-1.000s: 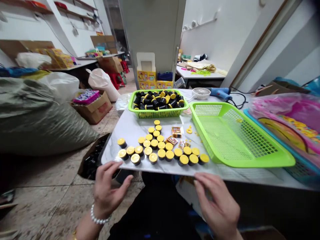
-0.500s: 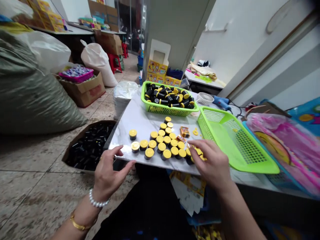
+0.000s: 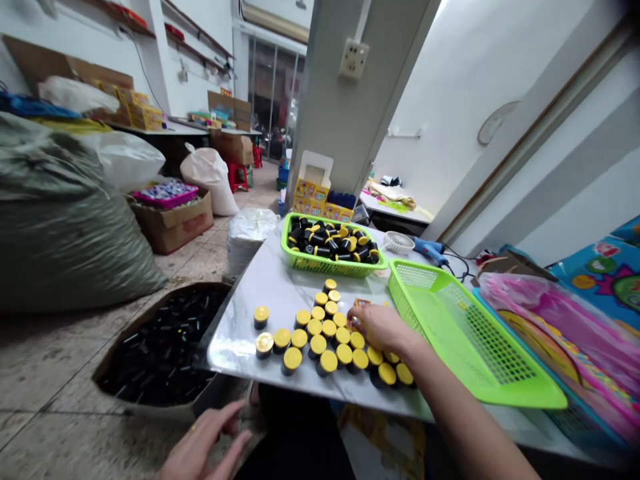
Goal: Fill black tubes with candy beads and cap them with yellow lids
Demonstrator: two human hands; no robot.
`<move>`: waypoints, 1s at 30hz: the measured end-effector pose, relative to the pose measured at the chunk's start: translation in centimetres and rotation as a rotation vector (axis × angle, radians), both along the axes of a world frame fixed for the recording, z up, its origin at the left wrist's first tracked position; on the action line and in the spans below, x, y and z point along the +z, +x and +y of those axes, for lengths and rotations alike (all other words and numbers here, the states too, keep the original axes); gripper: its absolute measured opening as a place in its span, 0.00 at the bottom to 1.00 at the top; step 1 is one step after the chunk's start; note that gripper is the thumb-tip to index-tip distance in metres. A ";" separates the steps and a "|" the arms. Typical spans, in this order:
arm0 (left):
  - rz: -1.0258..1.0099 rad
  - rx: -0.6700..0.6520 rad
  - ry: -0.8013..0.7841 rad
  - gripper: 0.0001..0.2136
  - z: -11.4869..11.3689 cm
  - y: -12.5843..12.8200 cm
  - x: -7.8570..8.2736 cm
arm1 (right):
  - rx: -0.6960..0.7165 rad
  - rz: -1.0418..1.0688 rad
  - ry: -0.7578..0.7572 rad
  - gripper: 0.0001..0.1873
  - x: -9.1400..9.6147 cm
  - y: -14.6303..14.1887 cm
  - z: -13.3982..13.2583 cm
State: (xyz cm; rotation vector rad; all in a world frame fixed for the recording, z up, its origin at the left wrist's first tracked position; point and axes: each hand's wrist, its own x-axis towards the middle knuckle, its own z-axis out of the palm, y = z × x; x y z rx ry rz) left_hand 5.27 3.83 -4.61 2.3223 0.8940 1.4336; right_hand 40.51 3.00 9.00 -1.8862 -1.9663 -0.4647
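Many small black canisters with yellow lids [image 3: 328,361] stand upright in a loose cluster on the white table [image 3: 250,293]. My right hand [image 3: 380,325] reaches over the cluster's far right side, its fingers pinched together at something small and shiny that I cannot make out. Just behind those fingers, part of a small orange packet [image 3: 363,303] shows; the rest is hidden. My left hand [image 3: 207,440] hangs below the table's front left edge, empty, with thumb and fingers apart.
A green basket [image 3: 335,267] full of yellow-lidded black canisters stands at the back. Another green basket [image 3: 470,353] lies at the right beside pink plastic bags [image 3: 555,320]. On the floor at left, a large box [image 3: 113,367] holds black canisters, near a bulging sack [image 3: 70,233].
My right hand has moved left and away from me, from the cluster's right end to the orange packet. My left hand has dropped away from the table edge. The view has tilted up.
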 end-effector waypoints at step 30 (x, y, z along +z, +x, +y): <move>-0.280 -0.554 -0.937 0.05 -4.8 6.1 1.7 | 0.156 1.009 -0.293 0.14 -7.1 -13.0 -14.2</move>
